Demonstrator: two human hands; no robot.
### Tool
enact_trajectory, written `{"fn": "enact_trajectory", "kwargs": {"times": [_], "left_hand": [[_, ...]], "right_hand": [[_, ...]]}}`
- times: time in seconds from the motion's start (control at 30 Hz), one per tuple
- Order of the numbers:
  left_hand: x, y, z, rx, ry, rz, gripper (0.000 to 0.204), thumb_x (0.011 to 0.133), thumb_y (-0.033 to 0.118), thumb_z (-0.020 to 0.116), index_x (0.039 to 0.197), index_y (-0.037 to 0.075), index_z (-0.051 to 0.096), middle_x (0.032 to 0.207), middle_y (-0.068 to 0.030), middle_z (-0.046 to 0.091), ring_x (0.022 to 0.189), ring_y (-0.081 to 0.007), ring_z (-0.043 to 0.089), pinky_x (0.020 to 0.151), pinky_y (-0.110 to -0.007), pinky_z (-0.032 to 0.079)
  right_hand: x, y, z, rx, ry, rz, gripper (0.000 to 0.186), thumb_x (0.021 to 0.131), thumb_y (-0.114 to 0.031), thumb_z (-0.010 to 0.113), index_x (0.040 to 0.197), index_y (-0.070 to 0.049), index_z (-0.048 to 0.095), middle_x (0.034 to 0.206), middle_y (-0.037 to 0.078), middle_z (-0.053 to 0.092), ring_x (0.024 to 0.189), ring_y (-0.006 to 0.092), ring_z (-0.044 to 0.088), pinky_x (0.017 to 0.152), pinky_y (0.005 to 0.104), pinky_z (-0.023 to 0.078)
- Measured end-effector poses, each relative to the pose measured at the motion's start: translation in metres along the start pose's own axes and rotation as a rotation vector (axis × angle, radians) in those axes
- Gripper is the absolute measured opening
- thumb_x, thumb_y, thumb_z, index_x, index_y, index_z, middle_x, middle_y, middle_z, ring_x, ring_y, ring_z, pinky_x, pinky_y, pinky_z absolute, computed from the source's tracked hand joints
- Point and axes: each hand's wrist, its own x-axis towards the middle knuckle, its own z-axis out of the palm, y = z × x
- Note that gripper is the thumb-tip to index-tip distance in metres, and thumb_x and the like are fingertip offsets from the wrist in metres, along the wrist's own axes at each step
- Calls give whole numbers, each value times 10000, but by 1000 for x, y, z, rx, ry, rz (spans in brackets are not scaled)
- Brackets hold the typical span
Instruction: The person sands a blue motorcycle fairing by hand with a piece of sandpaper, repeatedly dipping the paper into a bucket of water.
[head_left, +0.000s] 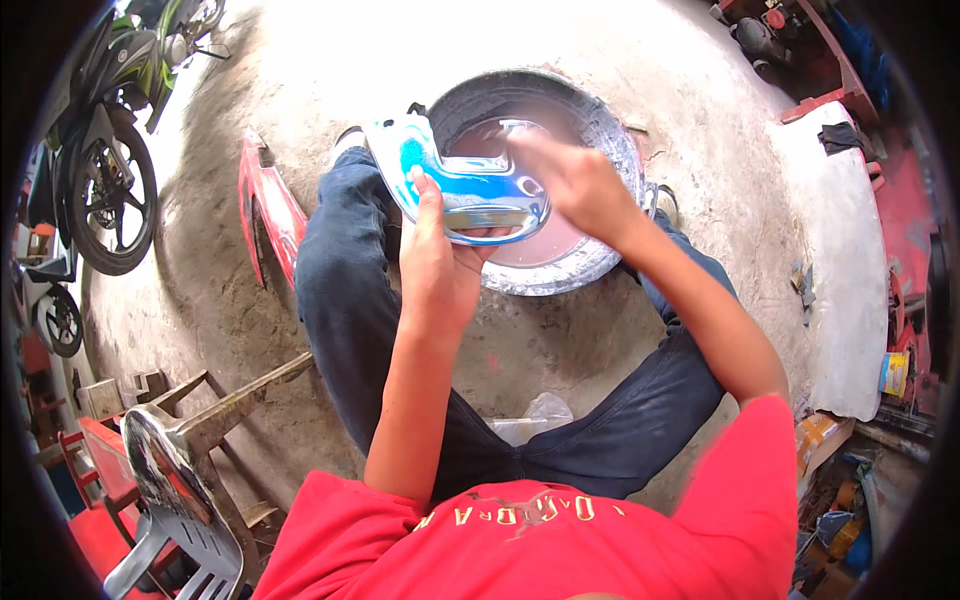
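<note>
My left hand grips a curved plastic motorcycle body panel from below, thumb on its face and fingers under the lower edge. Blue, white and silver patches cover the panel, and an oval ring shape shows at its right end. My right hand is just right of the panel's upper edge, its fingers blurred by motion; whether they hold anything cannot be made out. Both hands are over a round grey basin of murky pinkish water, which stands on the floor between my legs.
Left of my leg lies a red and white panel. A wooden frame and a grey plastic chair stand at lower left, motorcycles beyond. A long white slab lies on the right. Clear plastic sits near my lap.
</note>
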Motion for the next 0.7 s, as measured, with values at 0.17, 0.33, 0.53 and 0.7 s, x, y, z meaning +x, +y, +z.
{"fn": "enact_trajectory", "kwargs": {"times": [0.17, 0.33, 0.53, 0.7], "left_hand": [[2, -4, -13, 59, 3, 38, 444, 1092, 400, 414, 1378, 60, 417, 1256, -161, 588, 1044, -281, 676, 845, -441, 611], [-5, -1, 5, 73, 85, 11, 458, 1089, 409, 420, 1376, 51, 414, 1231, -150, 596, 1043, -272, 676, 839, -435, 614], [-1, -1, -9, 54, 60, 54, 426, 1095, 355, 413, 1395, 53, 426, 1272, -151, 601, 1140, -292, 636, 910, -481, 580], [-2, 1, -7, 30, 113, 39, 431, 1093, 396, 410, 1314, 29, 454, 1224, -166, 619, 1053, -271, 682, 845, -433, 614]], "right_hand": [[-28, -33, 29, -66, 125, -377, 331, 947, -84, 580, 1269, -63, 651, 1179, 208, 681, 965, 328, 717, 789, 405, 592], [3, -1, 5, -95, -109, 53, 264, 962, -104, 568, 1205, -51, 658, 1133, 182, 698, 954, 351, 708, 810, 426, 582], [-12, -15, 21, 16, 31, -255, 384, 901, -48, 573, 1275, -68, 654, 1215, 209, 674, 1055, 342, 696, 873, 424, 579], [-14, -15, 21, 12, 34, -281, 354, 896, -32, 560, 1230, -48, 675, 1195, 202, 683, 990, 338, 717, 840, 410, 590]]}}
